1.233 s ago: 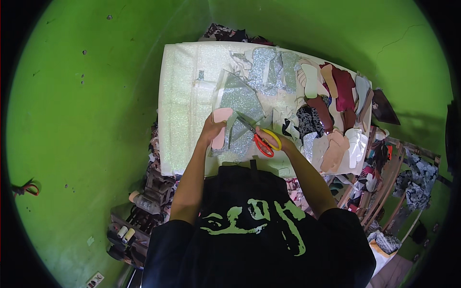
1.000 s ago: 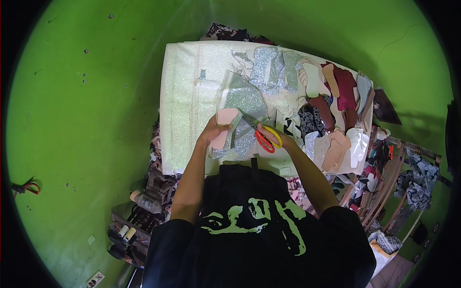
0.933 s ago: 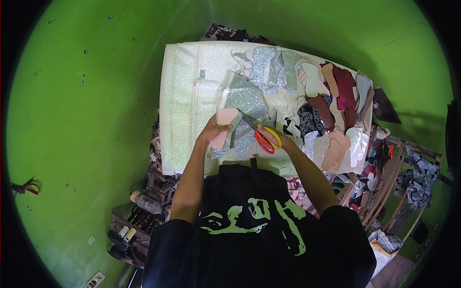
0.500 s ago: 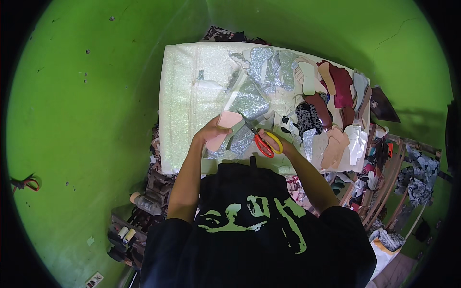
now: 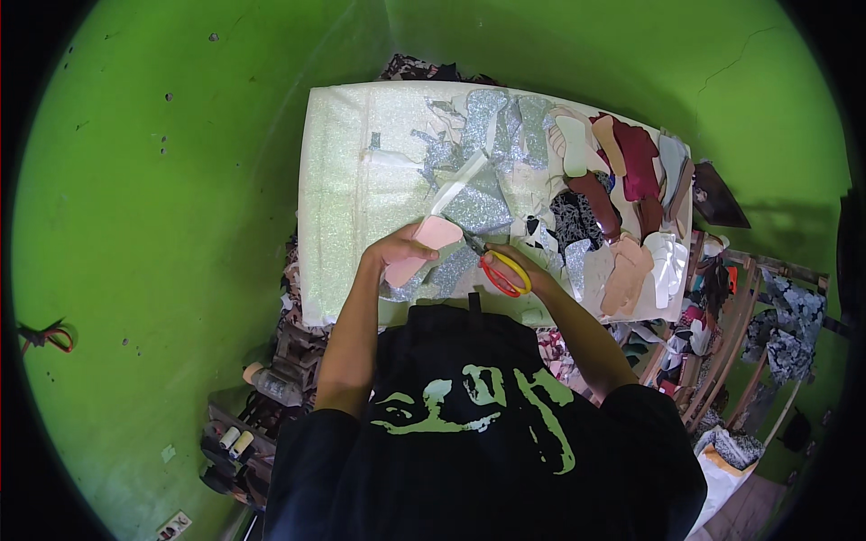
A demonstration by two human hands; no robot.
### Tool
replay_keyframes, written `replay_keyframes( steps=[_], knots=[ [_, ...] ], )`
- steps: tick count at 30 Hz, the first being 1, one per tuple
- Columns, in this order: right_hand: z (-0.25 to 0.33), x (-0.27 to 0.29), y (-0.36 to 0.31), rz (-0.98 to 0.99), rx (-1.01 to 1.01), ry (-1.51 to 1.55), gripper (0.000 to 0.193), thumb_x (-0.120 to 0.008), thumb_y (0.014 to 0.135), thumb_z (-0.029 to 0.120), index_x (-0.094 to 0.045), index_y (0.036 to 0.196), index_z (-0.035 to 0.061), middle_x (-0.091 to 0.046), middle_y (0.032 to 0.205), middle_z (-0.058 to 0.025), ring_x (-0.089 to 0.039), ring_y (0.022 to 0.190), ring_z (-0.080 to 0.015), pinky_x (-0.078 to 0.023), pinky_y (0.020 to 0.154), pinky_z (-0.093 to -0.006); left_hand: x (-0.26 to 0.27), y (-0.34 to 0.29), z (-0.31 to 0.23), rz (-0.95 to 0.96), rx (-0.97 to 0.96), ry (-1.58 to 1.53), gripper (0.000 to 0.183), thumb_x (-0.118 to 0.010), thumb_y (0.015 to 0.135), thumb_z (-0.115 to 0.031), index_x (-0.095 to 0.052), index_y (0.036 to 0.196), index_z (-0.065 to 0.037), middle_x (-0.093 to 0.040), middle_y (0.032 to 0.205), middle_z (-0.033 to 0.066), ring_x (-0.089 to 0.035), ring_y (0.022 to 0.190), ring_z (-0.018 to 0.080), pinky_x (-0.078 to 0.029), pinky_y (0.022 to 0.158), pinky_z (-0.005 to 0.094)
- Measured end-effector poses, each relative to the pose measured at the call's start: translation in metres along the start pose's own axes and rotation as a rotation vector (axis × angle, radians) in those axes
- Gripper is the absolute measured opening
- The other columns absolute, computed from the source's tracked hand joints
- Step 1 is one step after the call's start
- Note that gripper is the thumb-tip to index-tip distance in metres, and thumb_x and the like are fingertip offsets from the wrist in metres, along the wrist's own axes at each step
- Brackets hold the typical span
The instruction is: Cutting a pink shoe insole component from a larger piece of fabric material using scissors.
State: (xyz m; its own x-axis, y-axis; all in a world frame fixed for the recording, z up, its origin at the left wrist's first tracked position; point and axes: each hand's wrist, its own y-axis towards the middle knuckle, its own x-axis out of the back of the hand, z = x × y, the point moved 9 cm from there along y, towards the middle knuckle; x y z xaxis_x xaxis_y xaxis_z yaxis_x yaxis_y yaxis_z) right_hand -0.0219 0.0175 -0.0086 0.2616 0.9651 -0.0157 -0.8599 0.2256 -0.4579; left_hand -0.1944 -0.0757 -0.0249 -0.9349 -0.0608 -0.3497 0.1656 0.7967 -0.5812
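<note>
My left hand [image 5: 403, 250] is closed round a pale pink insole-shaped piece [image 5: 439, 233], its thumb lying on top. In my right hand [image 5: 520, 266] is a pair of scissors [image 5: 494, 268] with one red and one yellow handle. The scissor blades reach the right edge of the pink piece; their tips are hard to make out there. Just beyond the piece, a narrow pale strip [image 5: 462, 183] slants up over a silver glitter sheet [image 5: 480, 206]. I cannot tell if the strip is joined to the piece.
Glittery whitish material covers the worktable [image 5: 338, 198]. On its right side lie maroon pieces [image 5: 636, 162], tan pieces [image 5: 627, 275] and white cut pieces [image 5: 666, 261]. A wooden rack [image 5: 722, 347] with scraps stands at the right; a plastic bottle [image 5: 275, 383] lies at the lower left.
The pink piece has shifted slightly right and tilted. The scissor blades have come against its edge and look closer together. The pale strip has swung to the right.
</note>
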Motion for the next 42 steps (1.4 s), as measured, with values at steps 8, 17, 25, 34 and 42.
replay_keyframes(
  steps=[8,17,25,34,42],
  knots=[
    [0.012,-0.014,-0.001,0.129,-0.165,0.087,0.051,-0.058,0.096,0.053,-0.056,0.103,0.003,-0.053,0.069,-0.0003,-0.052,0.056,-0.0075,-0.042,0.051,-0.0227,-0.007,-0.002,0.001,0.115,0.008,0.035,0.075,-0.081,0.075,-0.01,-0.047,0.142,-0.006,-0.062,0.124,0.0055,-0.056,0.112,0.0176,-0.043,0.1,0.0318],
    [0.026,-0.017,0.002,0.106,-0.093,0.053,0.05,-0.054,0.097,0.052,-0.055,0.105,0.0026,-0.05,0.061,0.0001,-0.047,0.043,-0.0081,-0.037,0.041,-0.0239,-0.008,-0.007,0.014,0.137,0.057,0.006,0.076,-0.08,0.074,-0.007,-0.047,0.142,-0.007,-0.062,0.119,0.0045,-0.058,0.107,0.016,-0.045,0.096,0.0316],
    [0.023,-0.007,0.014,0.08,-0.055,0.041,0.056,-0.054,0.095,0.059,-0.055,0.089,0.003,-0.048,0.053,-0.0011,-0.047,0.041,-0.0104,-0.037,0.04,-0.0268,-0.014,-0.008,0.021,0.132,0.072,0.0,0.071,-0.081,0.073,-0.01,-0.051,0.138,-0.007,-0.064,0.116,0.0043,-0.058,0.106,0.0165,-0.044,0.096,0.0306],
    [0.022,-0.016,0.013,-0.038,0.015,0.154,0.04,-0.071,0.089,0.038,-0.057,0.1,0.0012,-0.058,0.068,-0.0035,-0.056,0.052,-0.0106,-0.045,0.05,-0.0249,0.002,-0.003,0.007,-0.365,-0.12,-0.174,0.052,-0.074,0.089,-0.023,-0.054,0.131,0.0,-0.066,0.115,0.0085,-0.063,0.105,0.0184,-0.051,0.09,0.033],
    [0.034,-0.029,0.009,-0.337,0.144,0.243,0.049,-0.086,0.071,0.019,-0.055,0.103,-0.001,-0.059,0.089,-0.0028,-0.053,0.078,-0.0114,-0.047,0.07,-0.0283,-0.018,-0.018,-0.007,-0.481,-0.221,-0.66,0.038,-0.06,0.098,-0.029,-0.057,0.124,0.0,-0.068,0.107,0.0099,-0.067,0.09,0.0181,-0.056,0.077,0.0323]
  ],
)
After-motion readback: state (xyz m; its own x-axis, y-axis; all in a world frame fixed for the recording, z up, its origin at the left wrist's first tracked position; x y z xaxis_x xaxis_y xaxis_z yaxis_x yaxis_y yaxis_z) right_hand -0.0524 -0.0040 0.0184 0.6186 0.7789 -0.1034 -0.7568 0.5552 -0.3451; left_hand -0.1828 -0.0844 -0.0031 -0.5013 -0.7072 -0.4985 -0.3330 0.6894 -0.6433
